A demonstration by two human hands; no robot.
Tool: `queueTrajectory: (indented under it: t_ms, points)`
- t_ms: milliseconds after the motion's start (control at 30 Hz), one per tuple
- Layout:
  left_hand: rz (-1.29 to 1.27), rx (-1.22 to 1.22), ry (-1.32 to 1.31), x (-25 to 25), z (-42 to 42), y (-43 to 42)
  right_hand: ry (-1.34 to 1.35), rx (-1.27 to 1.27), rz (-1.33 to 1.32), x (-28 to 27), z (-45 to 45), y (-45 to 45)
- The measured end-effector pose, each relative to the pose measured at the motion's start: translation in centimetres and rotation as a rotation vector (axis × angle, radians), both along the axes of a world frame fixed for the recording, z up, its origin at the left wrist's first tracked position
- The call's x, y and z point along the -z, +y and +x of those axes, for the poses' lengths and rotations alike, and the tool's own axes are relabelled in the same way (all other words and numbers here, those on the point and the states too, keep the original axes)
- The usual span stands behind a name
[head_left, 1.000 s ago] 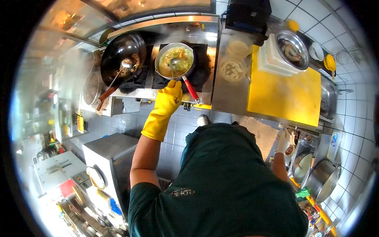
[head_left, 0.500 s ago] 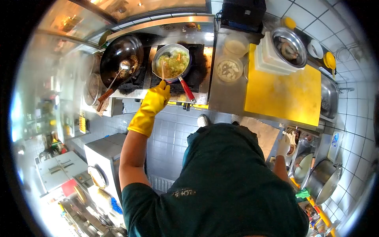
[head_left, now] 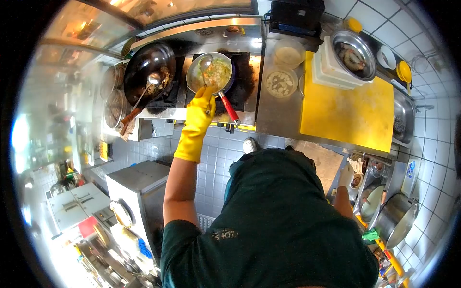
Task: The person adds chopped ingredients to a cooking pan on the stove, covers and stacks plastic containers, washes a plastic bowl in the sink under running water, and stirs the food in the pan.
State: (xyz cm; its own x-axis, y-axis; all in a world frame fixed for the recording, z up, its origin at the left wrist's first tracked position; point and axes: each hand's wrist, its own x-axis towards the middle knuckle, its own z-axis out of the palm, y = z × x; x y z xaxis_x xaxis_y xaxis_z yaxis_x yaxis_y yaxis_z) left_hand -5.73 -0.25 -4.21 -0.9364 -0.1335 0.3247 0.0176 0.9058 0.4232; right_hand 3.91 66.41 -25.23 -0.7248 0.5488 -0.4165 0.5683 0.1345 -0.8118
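My left hand (head_left: 203,100), in a long yellow rubber glove, is closed around the handle of a ladle (head_left: 206,61). The ladle's bowl is at the far side of a saucepan (head_left: 189,77) on the right burner. Pale and green pieces of food (head_left: 218,74) lie in the pan, and its red handle (head_left: 229,109) points toward me. My right hand (head_left: 345,175) hangs low at my right side beside a shelf, and looks to be in a whitish glove. Its fingers are too unclear to make out.
A dark wok (head_left: 139,67) with a second ladle (head_left: 153,78) in it stands on the left burner. Right of the stove are tubs (head_left: 281,84), a yellow cutting board (head_left: 345,115), and a metal bowl of shrimp (head_left: 353,55) on stacked white containers (head_left: 331,72).
My left hand has moved slightly right and up over the near rim of the pan. The ladle's bowl now shows at the pan's far side. My right hand stays low.
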Motion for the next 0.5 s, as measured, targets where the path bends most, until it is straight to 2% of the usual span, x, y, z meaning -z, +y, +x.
queueTrajectory:
  t_ms: [33, 133, 167, 367, 433, 500]
  points:
    - [-0.085, 0.043, 0.059, 1.8, -0.4, -0.3, -0.006, 0.004, -0.037, 0.4, -0.2, 0.2]
    - [-0.161, 0.108, -0.196, 2.4, 0.5, -0.2, -0.008, -0.060, 0.098, 0.3, -0.7, 0.3]
    - [-0.174, 0.153, -0.187, 2.3, 1.1, -0.8, -0.030, -0.064, 0.120, -0.3, -0.8, 0.0]
    - [-0.056, 0.293, -0.092, -8.7, 5.1, -0.4, -0.145, -0.134, 0.298, -2.2, 0.5, -0.8]
    - [-0.006, 0.327, -0.118, -8.3, 5.6, -1.3, -0.278, -0.175, 0.383, -3.6, 0.5, -1.7]
    - [0.002, 0.316, -0.167, -6.9, 5.8, -1.7, -0.176, -0.141, 0.274, -1.7, 1.4, -1.5]
